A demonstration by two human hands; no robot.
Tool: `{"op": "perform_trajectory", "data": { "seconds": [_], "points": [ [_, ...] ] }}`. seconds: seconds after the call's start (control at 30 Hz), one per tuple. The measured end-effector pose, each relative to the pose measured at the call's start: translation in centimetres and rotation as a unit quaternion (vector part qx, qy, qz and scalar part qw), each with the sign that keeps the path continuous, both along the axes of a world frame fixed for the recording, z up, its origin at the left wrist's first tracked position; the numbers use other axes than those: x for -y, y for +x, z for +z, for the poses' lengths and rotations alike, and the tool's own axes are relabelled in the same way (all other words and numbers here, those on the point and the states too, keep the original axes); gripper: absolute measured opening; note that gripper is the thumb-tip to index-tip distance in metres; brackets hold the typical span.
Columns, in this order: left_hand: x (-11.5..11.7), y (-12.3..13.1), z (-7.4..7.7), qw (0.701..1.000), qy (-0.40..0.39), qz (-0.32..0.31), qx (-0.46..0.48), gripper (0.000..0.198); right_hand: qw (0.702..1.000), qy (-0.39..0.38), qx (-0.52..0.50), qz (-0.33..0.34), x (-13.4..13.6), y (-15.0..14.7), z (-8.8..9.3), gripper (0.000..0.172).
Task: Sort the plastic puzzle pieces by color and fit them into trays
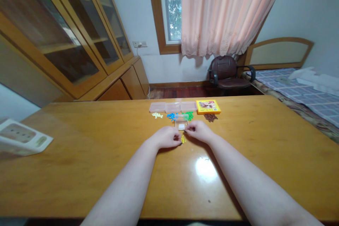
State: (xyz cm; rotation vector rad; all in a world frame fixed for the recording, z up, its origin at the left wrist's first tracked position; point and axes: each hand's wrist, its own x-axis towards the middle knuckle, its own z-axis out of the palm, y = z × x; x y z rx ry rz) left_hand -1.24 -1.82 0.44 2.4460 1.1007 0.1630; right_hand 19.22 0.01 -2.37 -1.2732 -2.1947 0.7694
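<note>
My left hand (168, 137) rests on the table with its fingers curled together, the tips at a small pile of yellow pieces (183, 140). What is between those fingertips is too small to make out. My right hand (198, 130) pinches beside the front right corner of a small clear plastic box (176, 124); anything in that pinch is hidden. A white block (181, 126) shows in the box. Behind it lie loose piles of cream pieces (157, 115), blue pieces (172, 116), green pieces (188, 115) and brown pieces (210, 117).
A row of clear trays (173, 107) stands along the far side of the wooden table (106, 155), beside a yellow box (208, 107) with a printed label. A white plastic object (23, 137) is at the left. Beyond are a brown chair (227, 72) and a bed (304, 88).
</note>
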Motion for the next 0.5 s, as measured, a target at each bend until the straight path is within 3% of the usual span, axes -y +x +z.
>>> {"op": "perform_trajectory", "data": {
  "seconds": [0.1,0.17,0.27,0.33,0.5],
  "points": [
    [-0.2,-0.1,0.0,0.999,0.013,0.011,0.031,0.010,0.997,0.017,-0.015,-0.072,-0.2,0.0,-0.2,0.015],
    [-0.6,-0.2,-0.1,0.995,0.047,0.055,0.061,0.012,0.996,0.017,-0.016,-0.087,-0.3,0.0,-0.3,0.017],
    [-1.4,-0.5,-0.4,0.977,0.113,0.156,0.088,0.016,0.997,0.018,-0.023,-0.067,-0.2,0.0,-0.3,0.020],
    [-1.7,-0.6,-0.6,0.970,0.125,0.188,0.088,0.018,0.999,0.012,-0.029,-0.032,0.0,0.0,-0.2,0.018],
    [-1.5,-0.5,-0.9,0.989,0.090,0.091,0.078,0.014,0.998,-0.034,0.006,0.050,0.5,0.0,0.2,0.014]
  ]
}}
